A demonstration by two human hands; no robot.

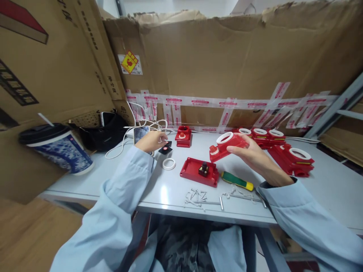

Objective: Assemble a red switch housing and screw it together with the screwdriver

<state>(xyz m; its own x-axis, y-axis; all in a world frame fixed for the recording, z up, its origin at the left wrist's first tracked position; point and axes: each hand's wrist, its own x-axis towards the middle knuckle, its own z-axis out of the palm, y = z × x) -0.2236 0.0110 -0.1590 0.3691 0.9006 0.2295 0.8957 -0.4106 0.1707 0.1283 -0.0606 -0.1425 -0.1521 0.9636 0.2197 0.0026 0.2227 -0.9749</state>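
My right hand point(256, 155) is closed around a red plastic housing with a white ring on top point(227, 144), held tilted above the table. My left hand point(151, 141) reaches to the far left of the table, fingers curled over small black square parts with red dots point(166, 149); whether it grips one I cannot make out. Between the hands lie a loose white ring point(169, 164) and a flat red base plate with a black switch block point(199, 172). A green and yellow screwdriver point(237, 181) lies under my right wrist.
Several finished red housings with white rings point(292, 158) are stacked at the right. Another red unit point(183, 136) stands at the back. Screws point(197, 195) lie near the front edge. A phone with white cable point(140, 132), a black bag point(104, 132) and a blue-white cup point(61, 149) sit left. Cardboard walls point(227, 56) enclose the table point(326, 185).
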